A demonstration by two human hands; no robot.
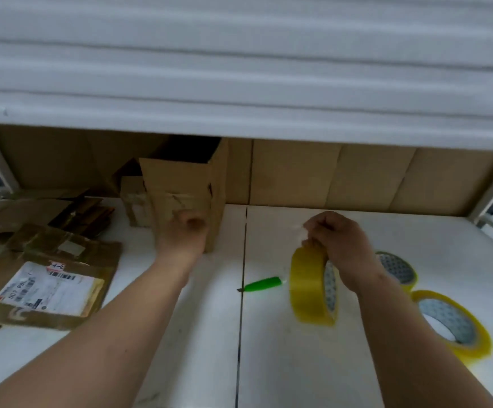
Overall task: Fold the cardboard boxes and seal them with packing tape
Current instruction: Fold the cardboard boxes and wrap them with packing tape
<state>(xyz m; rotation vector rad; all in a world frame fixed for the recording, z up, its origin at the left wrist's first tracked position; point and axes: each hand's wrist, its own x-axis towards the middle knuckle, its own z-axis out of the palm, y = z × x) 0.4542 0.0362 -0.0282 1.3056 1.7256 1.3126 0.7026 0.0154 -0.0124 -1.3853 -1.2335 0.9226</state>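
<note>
At the far end of the white table, against a cardboard backing under a white shutter, stands the upright cardboard box. Its top is open and dark, and old tape residue shows on its near face. The left hand is raised to the lower near face of this box. The frame is blurred there, so it cannot be determined whether the fingers grip the wall or only press on it.

To the right of that hand, across the table seam, the right hand pinches the top of the yellow tape roll. The roll stands on edge below the grip, with its lower rim apparently at the table surface. Something pale shows at the fingertips, possibly the free tape end; this is not certain.

Handling, as judged: the box is light and empty-looking, stiff along its creases but easily dented on open panels. It should be held at a corner or folded edge, not mid-panel. The roll is rigid and moderately heavy. Its outer film is slick, so a grip through the core or across the rim is more secure than a pinch on the film.

Pose: both forearms extend forward from the lower frame. The left wrist is roughly straight. The right wrist is bent downward over the roll.

Just left of the held roll lies a green cutter. Right of the grip lie two more tape rolls, flat on the table. Left of the box lies a flattened carton with a label.
</note>
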